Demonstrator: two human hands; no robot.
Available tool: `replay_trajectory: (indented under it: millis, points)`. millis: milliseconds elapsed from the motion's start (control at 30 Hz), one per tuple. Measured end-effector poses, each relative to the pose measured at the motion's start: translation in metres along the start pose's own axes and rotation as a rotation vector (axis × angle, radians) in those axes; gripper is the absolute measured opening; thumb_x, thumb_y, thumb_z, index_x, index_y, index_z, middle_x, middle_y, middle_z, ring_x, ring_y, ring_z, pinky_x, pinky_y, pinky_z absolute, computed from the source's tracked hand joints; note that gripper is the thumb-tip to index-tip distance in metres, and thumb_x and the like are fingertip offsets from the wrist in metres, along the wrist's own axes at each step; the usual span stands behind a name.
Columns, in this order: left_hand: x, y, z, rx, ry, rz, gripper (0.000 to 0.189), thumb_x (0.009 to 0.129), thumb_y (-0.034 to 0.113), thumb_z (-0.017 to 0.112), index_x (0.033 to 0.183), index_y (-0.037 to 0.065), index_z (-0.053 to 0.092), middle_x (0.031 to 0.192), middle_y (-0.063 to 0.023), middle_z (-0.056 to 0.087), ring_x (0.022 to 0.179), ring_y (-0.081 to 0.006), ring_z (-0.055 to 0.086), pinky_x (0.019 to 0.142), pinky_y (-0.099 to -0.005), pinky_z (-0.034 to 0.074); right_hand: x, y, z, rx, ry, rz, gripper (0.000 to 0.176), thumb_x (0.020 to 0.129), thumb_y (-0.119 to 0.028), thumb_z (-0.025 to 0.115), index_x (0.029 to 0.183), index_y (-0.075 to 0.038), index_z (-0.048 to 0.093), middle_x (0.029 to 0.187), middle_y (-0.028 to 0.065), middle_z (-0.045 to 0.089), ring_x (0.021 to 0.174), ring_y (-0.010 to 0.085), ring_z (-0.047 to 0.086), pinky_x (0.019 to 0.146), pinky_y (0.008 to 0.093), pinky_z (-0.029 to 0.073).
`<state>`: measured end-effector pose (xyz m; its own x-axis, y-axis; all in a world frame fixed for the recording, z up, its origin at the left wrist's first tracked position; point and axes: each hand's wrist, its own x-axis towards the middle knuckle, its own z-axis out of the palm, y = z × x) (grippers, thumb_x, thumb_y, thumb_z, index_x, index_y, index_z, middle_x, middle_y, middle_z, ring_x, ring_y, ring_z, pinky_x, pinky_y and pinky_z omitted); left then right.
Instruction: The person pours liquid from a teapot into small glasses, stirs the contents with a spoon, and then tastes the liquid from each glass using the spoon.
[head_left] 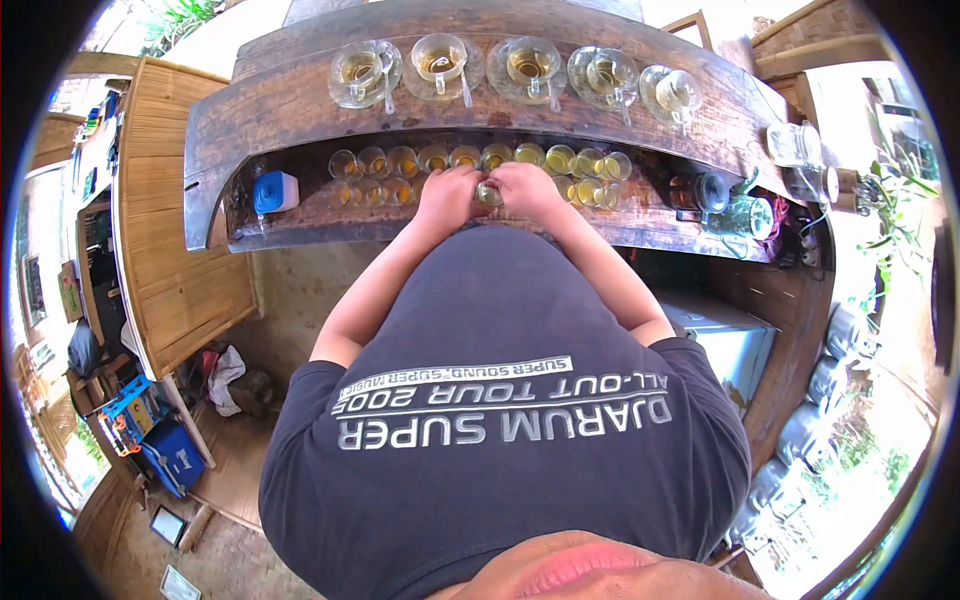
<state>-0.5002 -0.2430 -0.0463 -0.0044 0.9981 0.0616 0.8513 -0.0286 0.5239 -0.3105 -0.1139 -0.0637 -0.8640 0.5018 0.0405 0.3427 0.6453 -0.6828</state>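
Note:
Both my hands are together at the middle of the lower wooden shelf, at two rows of small glasses. My left hand (449, 198) has its fingers curled inward against a small glass (489, 193) in the front row. From the other side, my right hand (527, 190) closes on the same glass. Amber liquid fills the glasses to the left (402, 161); those to the right (560, 159) hold paler yellow liquid. My fingertips are partly hidden, and the hands cover some of the front row.
Glass cups on saucers with spoons (440, 62) line the raised wooden counter (290, 80). A blue-and-white container (275, 191) stands at the shelf's left. Glass jars (750, 216) and a dark-lidded jar (711, 191) stand at the right, near a pink cord.

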Motion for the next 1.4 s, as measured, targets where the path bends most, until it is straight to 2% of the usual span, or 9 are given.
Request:
replay_trajectory:
  millis: [100, 400, 500, 733, 800, 1033, 1100, 1233, 1400]
  points:
    - [0.001, -0.002, 0.002, 0.004, 0.006, 0.003, 0.057, 0.074, 0.048, 0.099, 0.118, 0.015, 0.082, 0.106, -0.0063, 0.079, 0.106, -0.0329, 0.077, 0.087, -0.0497, 0.057, -0.004, -0.003, 0.0, -0.026, -0.105, 0.004, 0.019, 0.103, -0.023, 0.068, 0.099, -0.008, 0.08, 0.099, 0.0176, 0.079, 0.099, 0.0425, 0.077, 0.086, 0.0563, 0.061]
    - [0.0, 0.0, 0.0, -0.011, 0.009, 0.006, 0.056, 0.073, 0.045, 0.099, 0.118, 0.015, 0.082, 0.106, -0.0063, 0.079, 0.106, -0.0331, 0.077, 0.087, -0.0495, 0.057, -0.004, -0.007, -0.004, -0.028, -0.077, -0.033, 0.014, 0.099, -0.016, 0.072, 0.096, -0.004, 0.079, 0.097, 0.0175, 0.078, 0.094, 0.0426, 0.075, 0.084, 0.0535, 0.06]
    - [-0.001, 0.001, 0.0, -0.019, 0.033, 0.003, 0.055, 0.073, 0.043, 0.099, 0.117, 0.015, 0.082, 0.106, -0.0063, 0.079, 0.106, -0.0333, 0.077, 0.087, -0.0497, 0.056, -0.003, -0.009, -0.013, -0.048, -0.039, 0.083, 0.019, 0.103, -0.023, 0.069, 0.101, -0.008, 0.081, 0.101, 0.0157, 0.08, 0.102, 0.0401, 0.077, 0.089, 0.0534, 0.061]
    - [0.0, 0.002, 0.0, -0.036, 0.039, 0.006, 0.057, 0.071, 0.041, 0.101, 0.117, 0.014, 0.081, 0.104, -0.0066, 0.078, 0.105, -0.0333, 0.077, 0.088, -0.0498, 0.056, -0.004, -0.009, -0.011, -0.008, -0.118, 0.035, 0.02, 0.104, -0.024, 0.068, 0.101, -0.009, 0.081, 0.103, 0.0154, 0.08, 0.102, 0.0401, 0.077, 0.089, 0.0536, 0.061]
    - [0.0, 0.0, 0.001, -0.026, 0.033, 0.0, 0.057, 0.071, 0.042, 0.1, 0.117, 0.014, 0.081, 0.105, -0.0066, 0.078, 0.105, -0.0334, 0.077, 0.088, -0.05, 0.056, -0.004, -0.011, -0.014, 0.037, -0.015, 0.128, 0.02, 0.104, -0.024, 0.068, 0.103, -0.009, 0.082, 0.103, 0.0156, 0.08, 0.103, 0.0404, 0.077, 0.089, 0.0537, 0.061]
    - [0.001, 0.001, 0.001, -0.034, 0.028, -0.005, 0.055, 0.072, 0.041, 0.099, 0.117, 0.014, 0.081, 0.105, -0.0068, 0.078, 0.106, -0.0342, 0.077, 0.088, -0.0507, 0.056, -0.003, -0.011, -0.013, -0.023, -0.125, 0.057, 0.021, 0.104, -0.024, 0.068, 0.103, -0.008, 0.082, 0.103, 0.0158, 0.08, 0.102, 0.0411, 0.077, 0.09, 0.0541, 0.061]
    - [-0.001, -0.001, 0.001, -0.023, 0.011, -0.013, 0.054, 0.073, 0.041, 0.099, 0.117, 0.014, 0.081, 0.106, -0.0068, 0.078, 0.106, -0.0342, 0.077, 0.088, -0.0508, 0.056, -0.002, -0.014, -0.015, 0.012, 0.006, 0.103, 0.02, 0.103, -0.023, 0.069, 0.101, -0.008, 0.082, 0.103, 0.0161, 0.08, 0.101, 0.0415, 0.077, 0.089, 0.0545, 0.061]
    - [0.001, -0.002, 0.003, -0.018, 0.007, -0.005, 0.054, 0.073, 0.041, 0.099, 0.116, 0.015, 0.081, 0.105, -0.0067, 0.078, 0.106, -0.0341, 0.077, 0.088, -0.0512, 0.056, -0.004, -0.006, -0.003, -0.042, -0.049, 0.012, 0.02, 0.103, -0.023, 0.069, 0.1, -0.008, 0.081, 0.102, 0.017, 0.079, 0.101, 0.0424, 0.077, 0.087, 0.0551, 0.061]
    - [-0.001, -0.001, 0.002, -0.011, 0.01, -0.01, 0.054, 0.073, 0.042, 0.099, 0.117, 0.015, 0.082, 0.106, -0.0061, 0.078, 0.106, -0.0324, 0.077, 0.088, -0.05, 0.056, 0.0, -0.012, -0.014, 0.056, 0.018, 0.115, 0.019, 0.103, -0.022, 0.069, 0.1, -0.006, 0.08, 0.103, 0.0183, 0.079, 0.101, 0.0433, 0.076, 0.089, 0.0557, 0.061]
